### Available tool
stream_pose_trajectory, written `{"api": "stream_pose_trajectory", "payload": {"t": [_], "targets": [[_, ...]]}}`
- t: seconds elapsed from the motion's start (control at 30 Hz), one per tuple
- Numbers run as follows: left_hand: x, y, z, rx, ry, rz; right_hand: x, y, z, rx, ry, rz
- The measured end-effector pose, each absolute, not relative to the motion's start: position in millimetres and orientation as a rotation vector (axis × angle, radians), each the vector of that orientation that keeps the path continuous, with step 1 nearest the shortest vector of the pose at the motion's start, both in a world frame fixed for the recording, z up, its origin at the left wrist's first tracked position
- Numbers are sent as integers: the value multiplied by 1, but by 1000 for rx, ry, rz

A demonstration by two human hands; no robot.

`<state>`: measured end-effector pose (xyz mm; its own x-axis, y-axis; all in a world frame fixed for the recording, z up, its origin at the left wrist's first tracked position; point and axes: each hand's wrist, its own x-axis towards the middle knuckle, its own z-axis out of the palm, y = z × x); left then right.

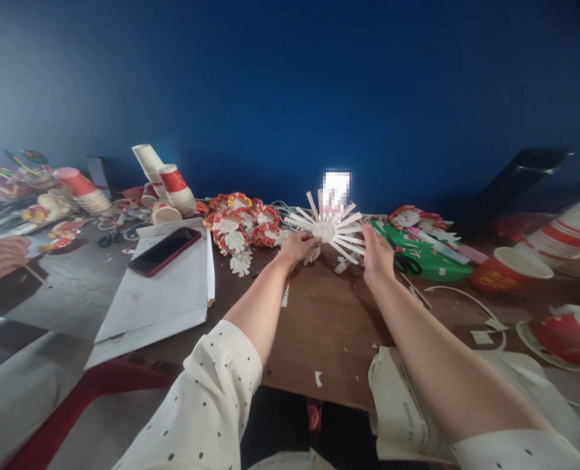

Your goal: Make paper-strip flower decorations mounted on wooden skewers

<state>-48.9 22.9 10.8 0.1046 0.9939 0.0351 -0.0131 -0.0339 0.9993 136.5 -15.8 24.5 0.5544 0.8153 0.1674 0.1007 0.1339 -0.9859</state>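
Between my hands is a paper cup cut into strips (324, 231), its white strips fanned out around the round base like a flower. My left hand (299, 248) pinches it near the base from the left. At its right side, my right hand (378, 253) has its fingers against the strip ends, holding that edge; the exact grip is partly hidden. Behind the left hand lies a pile of red and white paper flowers (241, 222). Close to the right hand, black-handled scissors (407, 264) rest on a green sheet (436, 261).
A phone (165, 251) lies on white paper (147, 307) at the left. Stacked paper cups (175, 186) stand behind it. Another person's hand (0, 258) holds a thin stick at far left. At right are a red cup (509, 271), more stacked cups (568, 225) and paper scraps.
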Motion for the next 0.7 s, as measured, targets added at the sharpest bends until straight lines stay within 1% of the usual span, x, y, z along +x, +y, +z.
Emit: {"api": "stream_pose_trajectory", "payload": {"t": [0.57, 0.7], "targets": [[-49, 21, 13, 1306, 1122, 1141, 135, -17, 24, -1339, -880, 666], [-48, 21, 14, 1293, 1116, 1157, 138, -17, 28, -1274, -920, 749]]}}
